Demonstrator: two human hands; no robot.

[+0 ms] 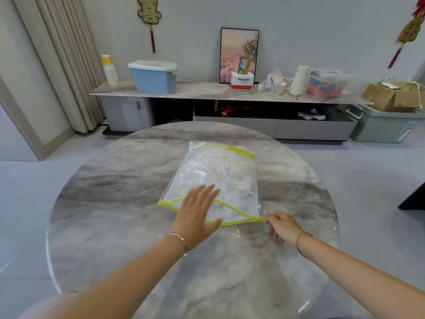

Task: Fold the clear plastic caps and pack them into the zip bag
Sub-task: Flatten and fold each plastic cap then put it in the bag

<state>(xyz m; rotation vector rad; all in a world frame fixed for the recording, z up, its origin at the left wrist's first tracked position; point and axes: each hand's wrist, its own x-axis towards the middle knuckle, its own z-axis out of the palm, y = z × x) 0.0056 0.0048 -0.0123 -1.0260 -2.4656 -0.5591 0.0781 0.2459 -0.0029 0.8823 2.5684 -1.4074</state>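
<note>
A clear zip bag [218,173] with yellow-green edges lies flat on the round marble table [115,226], its mouth toward me. Crumpled clear plastic caps [227,180] fill it. My left hand [197,215] lies flat, fingers straight, on the near left part of the bag over the zip strip. My right hand [281,225] is at the bag's near right corner, fingers curled, pinching the end of the yellow-green zip strip. The zip mouth gapes a little between the two hands.
Beyond the table runs a long low cabinet [207,93] with a blue bin [154,75], stacked paper cups [110,70], a framed picture [239,54] and boxes. A green storage crate [386,125] stands on the floor at right. Curtains hang at left.
</note>
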